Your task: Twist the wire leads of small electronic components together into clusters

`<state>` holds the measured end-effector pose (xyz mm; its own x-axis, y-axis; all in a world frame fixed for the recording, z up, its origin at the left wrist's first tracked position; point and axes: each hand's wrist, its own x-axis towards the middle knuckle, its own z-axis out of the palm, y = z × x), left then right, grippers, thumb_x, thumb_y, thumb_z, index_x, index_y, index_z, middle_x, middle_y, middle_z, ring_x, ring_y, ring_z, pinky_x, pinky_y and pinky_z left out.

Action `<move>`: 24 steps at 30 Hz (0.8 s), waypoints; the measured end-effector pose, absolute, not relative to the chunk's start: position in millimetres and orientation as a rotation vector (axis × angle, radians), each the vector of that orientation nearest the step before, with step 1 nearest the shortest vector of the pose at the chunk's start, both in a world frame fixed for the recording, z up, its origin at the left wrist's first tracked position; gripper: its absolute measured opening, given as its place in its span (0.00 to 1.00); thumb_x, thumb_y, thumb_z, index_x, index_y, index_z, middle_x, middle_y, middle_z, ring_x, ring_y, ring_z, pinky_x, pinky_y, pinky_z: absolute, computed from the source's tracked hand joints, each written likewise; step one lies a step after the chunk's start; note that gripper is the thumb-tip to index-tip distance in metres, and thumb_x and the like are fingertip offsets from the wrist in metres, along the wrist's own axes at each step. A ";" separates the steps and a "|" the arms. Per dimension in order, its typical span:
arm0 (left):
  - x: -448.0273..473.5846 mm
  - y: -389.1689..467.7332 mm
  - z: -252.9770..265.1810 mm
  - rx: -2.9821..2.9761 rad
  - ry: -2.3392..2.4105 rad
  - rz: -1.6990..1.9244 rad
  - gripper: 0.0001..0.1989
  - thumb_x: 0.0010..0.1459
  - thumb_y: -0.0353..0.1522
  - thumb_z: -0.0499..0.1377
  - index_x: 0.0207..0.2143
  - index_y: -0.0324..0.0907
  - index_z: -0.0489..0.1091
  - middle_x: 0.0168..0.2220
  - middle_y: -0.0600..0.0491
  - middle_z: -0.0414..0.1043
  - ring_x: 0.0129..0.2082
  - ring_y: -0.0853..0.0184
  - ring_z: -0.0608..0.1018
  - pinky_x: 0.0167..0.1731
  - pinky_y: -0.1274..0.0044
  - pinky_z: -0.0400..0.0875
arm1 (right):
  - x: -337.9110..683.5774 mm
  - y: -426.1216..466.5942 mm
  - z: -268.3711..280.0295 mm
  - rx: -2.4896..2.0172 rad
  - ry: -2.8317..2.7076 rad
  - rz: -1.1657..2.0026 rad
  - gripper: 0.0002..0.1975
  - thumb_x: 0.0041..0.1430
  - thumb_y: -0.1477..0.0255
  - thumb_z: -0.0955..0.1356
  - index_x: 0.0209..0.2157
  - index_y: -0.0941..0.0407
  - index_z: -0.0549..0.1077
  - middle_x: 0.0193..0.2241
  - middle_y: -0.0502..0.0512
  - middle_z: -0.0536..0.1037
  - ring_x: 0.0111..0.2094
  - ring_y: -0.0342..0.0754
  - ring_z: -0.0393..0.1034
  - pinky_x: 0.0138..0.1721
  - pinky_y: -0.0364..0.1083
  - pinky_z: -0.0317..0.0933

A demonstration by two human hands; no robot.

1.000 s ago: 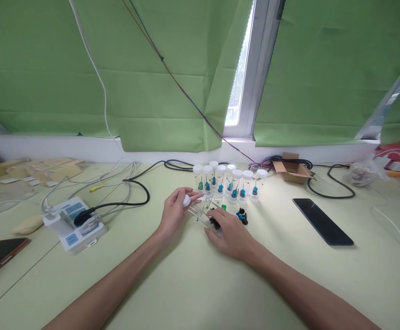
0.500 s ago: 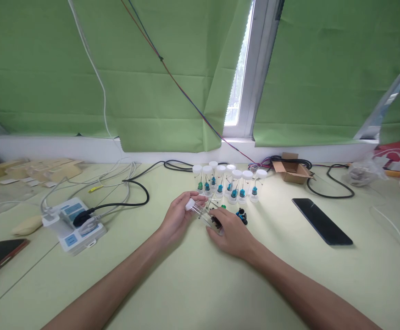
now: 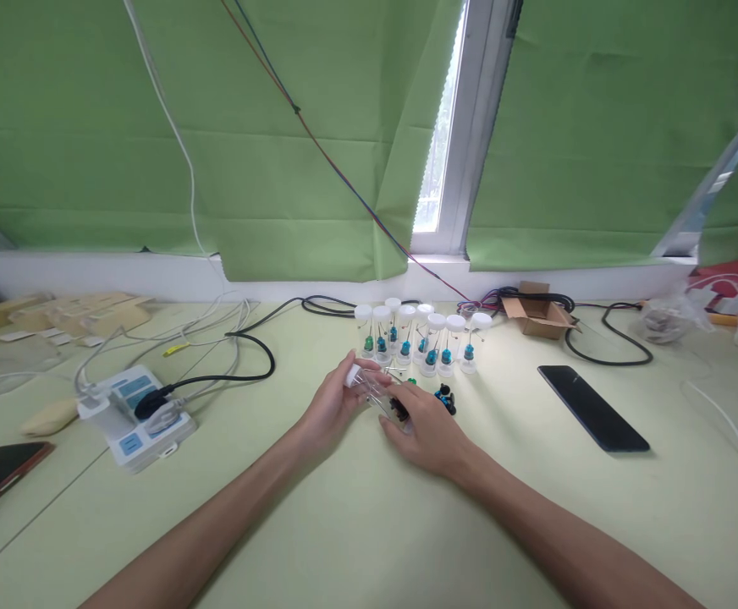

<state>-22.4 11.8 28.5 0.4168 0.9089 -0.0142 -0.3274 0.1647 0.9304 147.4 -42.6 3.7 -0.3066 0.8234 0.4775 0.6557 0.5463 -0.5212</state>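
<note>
Low over the table, a clear plastic tube [image 3: 375, 396] with a white cap [image 3: 354, 375] is held tilted between my hands. My left hand [image 3: 334, 396] is closed around the capped end, palm turned toward the tube. Around the lower end wraps my right hand [image 3: 429, 430], its thumb below and fingers above. A dark piece [image 3: 399, 409] and thin metal rods show in the tube, partly hidden by my fingers. Just beyond my right hand lie small black and blue parts [image 3: 446, 397] and a green piece [image 3: 412, 382]. Thin metal rods [image 3: 397, 370] lie behind the tube.
Several white-capped clear tubes [image 3: 446, 345] with blue or green pieces stand behind my hands. A black phone [image 3: 592, 408] and an open cardboard box [image 3: 539, 317] are on the right. To the left sits a power strip [image 3: 135, 423] with plugs and cables.
The capped end of the tube has moved slightly to the right, and my left fingers have shifted around it. My right hand has stayed nearly still.
</note>
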 end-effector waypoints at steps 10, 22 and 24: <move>-23.6 11.5 24.3 1.669 1.039 1.070 0.16 0.59 0.46 0.56 0.33 0.42 0.70 0.28 0.54 0.71 0.28 0.68 0.72 0.31 0.77 0.67 | 145.8 -42.9 2.5 -1.229 -2.053 0.292 0.10 0.57 0.74 0.65 0.42 0.55 0.66 0.36 0.55 0.72 0.33 0.49 0.68 0.35 0.47 0.61; -26.6 2.6 32.4 1.948 1.144 1.030 0.12 0.59 0.41 0.54 0.27 0.43 0.64 0.20 0.60 0.58 0.19 0.72 0.59 0.20 0.80 0.53 | 144.7 -43.5 -0.7 -1.215 -2.080 0.330 0.08 0.52 0.76 0.61 0.33 0.52 0.55 0.24 0.46 0.61 0.23 0.45 0.54 0.25 0.42 0.48; -27.1 2.7 33.1 1.974 1.126 1.045 0.12 0.59 0.40 0.55 0.26 0.43 0.64 0.21 0.60 0.59 0.20 0.72 0.60 0.21 0.80 0.54 | 144.0 -43.9 -1.5 -1.204 -2.091 0.352 0.09 0.52 0.76 0.61 0.33 0.52 0.54 0.24 0.46 0.60 0.22 0.45 0.54 0.25 0.42 0.47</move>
